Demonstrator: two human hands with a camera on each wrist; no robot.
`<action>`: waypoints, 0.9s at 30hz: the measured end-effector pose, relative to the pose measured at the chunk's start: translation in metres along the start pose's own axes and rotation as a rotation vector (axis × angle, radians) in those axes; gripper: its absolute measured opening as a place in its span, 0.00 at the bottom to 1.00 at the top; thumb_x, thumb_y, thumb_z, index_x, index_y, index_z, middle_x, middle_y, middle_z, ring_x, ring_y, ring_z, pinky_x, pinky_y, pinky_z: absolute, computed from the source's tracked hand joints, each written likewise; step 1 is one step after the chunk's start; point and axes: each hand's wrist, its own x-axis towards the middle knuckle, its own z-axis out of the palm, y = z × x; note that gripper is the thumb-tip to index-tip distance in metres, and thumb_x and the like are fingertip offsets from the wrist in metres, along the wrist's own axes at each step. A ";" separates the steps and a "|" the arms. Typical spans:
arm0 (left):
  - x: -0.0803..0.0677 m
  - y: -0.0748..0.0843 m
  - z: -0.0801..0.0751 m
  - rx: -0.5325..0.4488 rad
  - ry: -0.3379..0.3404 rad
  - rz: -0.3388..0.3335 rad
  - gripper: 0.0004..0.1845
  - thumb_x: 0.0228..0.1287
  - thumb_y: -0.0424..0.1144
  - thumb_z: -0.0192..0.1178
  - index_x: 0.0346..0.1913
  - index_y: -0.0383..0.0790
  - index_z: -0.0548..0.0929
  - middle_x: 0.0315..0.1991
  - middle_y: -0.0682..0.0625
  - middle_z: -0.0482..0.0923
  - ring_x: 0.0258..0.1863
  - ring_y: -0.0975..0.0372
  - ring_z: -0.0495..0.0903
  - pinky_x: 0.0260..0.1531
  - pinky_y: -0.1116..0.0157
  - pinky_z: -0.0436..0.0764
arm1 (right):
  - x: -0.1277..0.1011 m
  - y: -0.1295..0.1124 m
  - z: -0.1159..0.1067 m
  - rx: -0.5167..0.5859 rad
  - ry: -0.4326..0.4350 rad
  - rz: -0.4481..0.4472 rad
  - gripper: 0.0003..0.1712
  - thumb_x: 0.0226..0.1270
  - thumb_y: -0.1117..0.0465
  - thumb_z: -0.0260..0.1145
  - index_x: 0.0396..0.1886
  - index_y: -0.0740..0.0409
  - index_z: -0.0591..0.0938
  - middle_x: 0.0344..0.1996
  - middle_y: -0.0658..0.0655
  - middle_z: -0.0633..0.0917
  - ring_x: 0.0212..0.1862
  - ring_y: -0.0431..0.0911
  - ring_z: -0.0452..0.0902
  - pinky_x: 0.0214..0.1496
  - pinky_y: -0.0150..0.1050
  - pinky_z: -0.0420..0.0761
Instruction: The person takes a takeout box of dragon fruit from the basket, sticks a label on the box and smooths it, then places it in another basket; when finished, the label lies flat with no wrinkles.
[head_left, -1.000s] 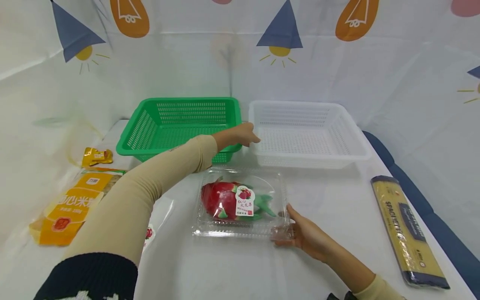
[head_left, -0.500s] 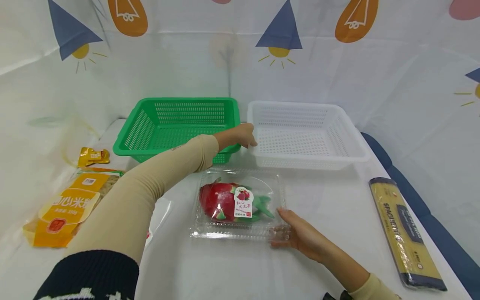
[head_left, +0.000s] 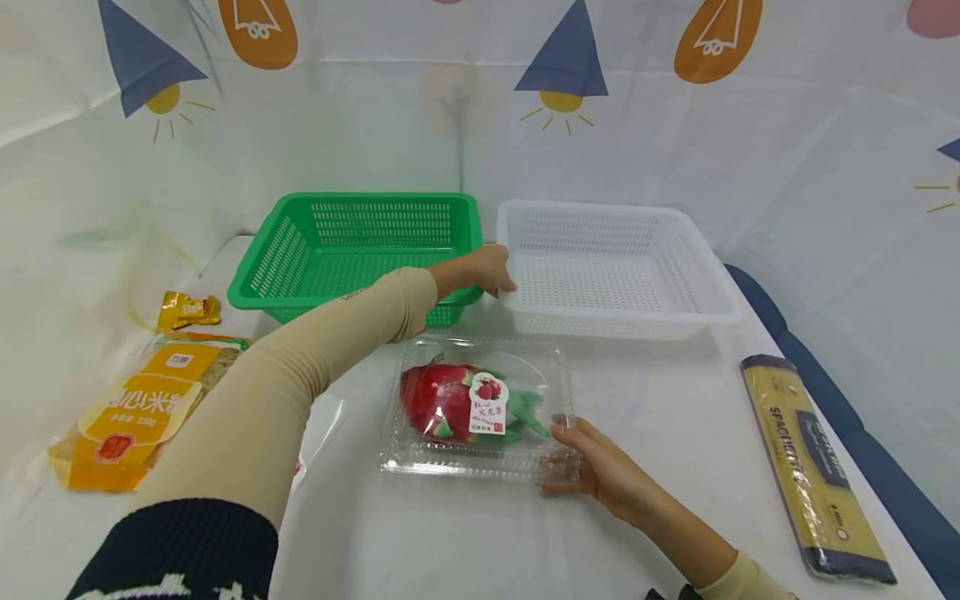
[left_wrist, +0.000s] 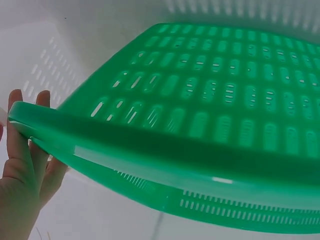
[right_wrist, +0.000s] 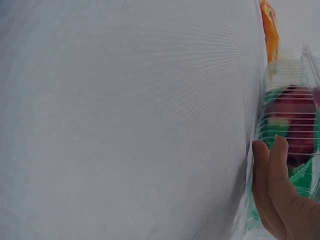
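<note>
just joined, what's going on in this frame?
A person is working at a white table. Their left hand holds the near right corner of the green basket, which sits beside a white basket. Their right hand grips the near right corner of a clear clamshell box with a dragon fruit inside. A spaghetti pack lies to the right, yellow food packets to the left.

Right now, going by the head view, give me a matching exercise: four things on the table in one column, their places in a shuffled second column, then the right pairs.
Things:
1. green basket
2. white basket
3. dragon fruit box
4. spaghetti pack

Places:
A. at the table's right edge
B. far side, left hand at its corner
C. centre front, right hand on its corner
D. far side, right of the other basket

Pairs: 1-B, 2-D, 3-C, 4-A
</note>
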 end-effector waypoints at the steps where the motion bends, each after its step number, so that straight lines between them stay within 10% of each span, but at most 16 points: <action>1: 0.000 0.000 0.000 0.000 -0.001 -0.001 0.21 0.66 0.30 0.57 0.58 0.26 0.65 0.52 0.37 0.69 0.47 0.52 0.77 0.37 0.68 0.80 | 0.000 0.000 0.000 -0.003 0.005 -0.003 0.34 0.73 0.52 0.52 0.65 0.72 0.53 0.50 0.65 0.70 0.44 0.51 0.78 0.51 0.53 0.77; 27: -0.002 0.001 -0.001 -0.046 -0.012 -0.012 0.22 0.66 0.29 0.57 0.59 0.26 0.63 0.53 0.37 0.67 0.48 0.51 0.77 0.46 0.62 0.79 | -0.006 -0.001 0.001 -0.052 0.065 -0.078 0.28 0.73 0.55 0.53 0.59 0.74 0.62 0.42 0.62 0.78 0.42 0.50 0.80 0.47 0.48 0.80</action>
